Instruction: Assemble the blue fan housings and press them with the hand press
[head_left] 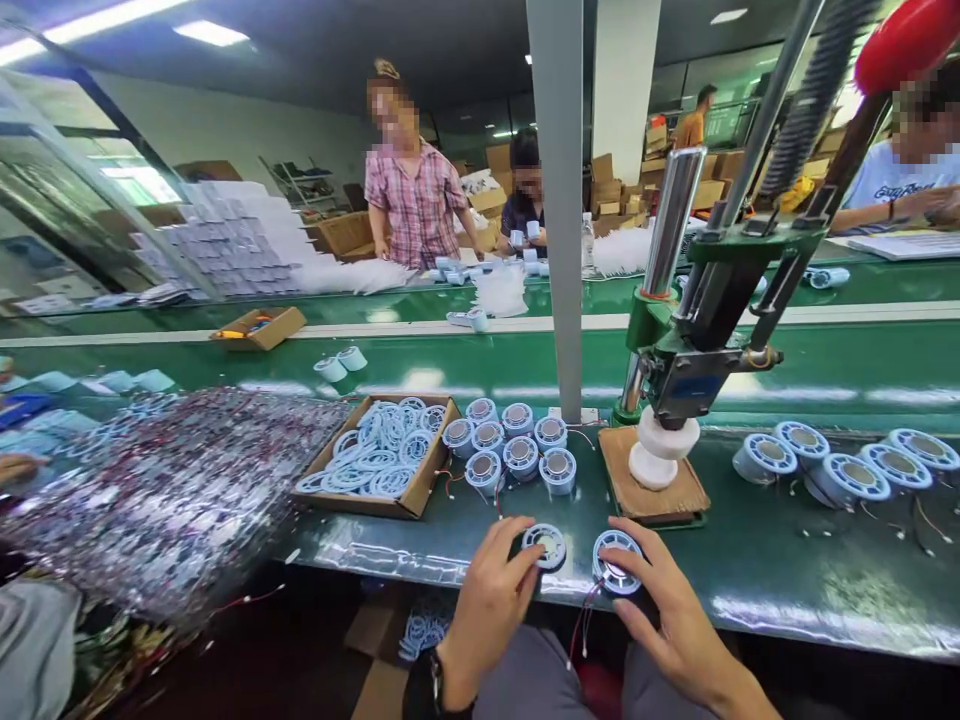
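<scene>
My left hand (491, 600) is closed on a light blue round part (553, 545) with a slotted ring, at the front of the dark green bench. To its right, my right hand (664, 610) has thumb and fingers around another blue round part (617, 577), from which thin red and white wires hang over the bench edge. The two parts are apart. Behind them, several blue cylindrical units (520, 455) with grey discs stand grouped. A cardboard box (431, 490) of loose blue rings is left of that group.
A hand press (690, 375) with white round blocks stands on a brown pad (679, 500). More blue units (855, 478) are at right. Wired parts (165, 490) are heaped at left. Other people are across the green conveyor (420, 360).
</scene>
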